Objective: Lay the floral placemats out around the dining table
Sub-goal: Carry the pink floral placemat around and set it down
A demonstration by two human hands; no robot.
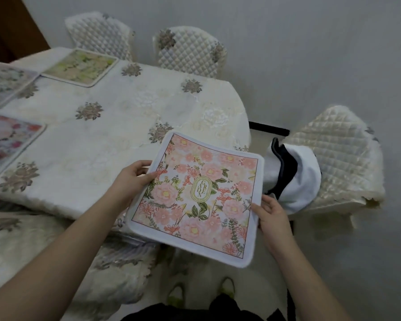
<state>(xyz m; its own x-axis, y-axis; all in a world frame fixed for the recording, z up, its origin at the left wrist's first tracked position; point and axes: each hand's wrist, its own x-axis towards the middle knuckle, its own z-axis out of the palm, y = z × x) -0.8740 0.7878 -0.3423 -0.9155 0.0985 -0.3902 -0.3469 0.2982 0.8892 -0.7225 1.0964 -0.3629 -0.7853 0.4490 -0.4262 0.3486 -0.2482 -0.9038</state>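
A pink floral placemat [196, 198] with a white border and a "GARDEN" label hangs in the air over the table's near right corner. My left hand [131, 179] grips its left edge, thumb on top. My right hand [272, 215] pinches its right edge. The dining table [116, 126] wears a cream cloth with embroidered flowers. On it lie three more placemats: a green one [80, 67] at the far side, a pale grey one [4, 83] at the far left, and a red-and-purple one [7, 142] at the left edge.
Quilted cream chairs stand around the table: two at the far side [102, 35] [188, 52], one at the right end [338, 156] with a white-and-navy cloth [294, 174] draped on it, and one near me [116, 269]. My feet [202, 290] stand on pale floor.
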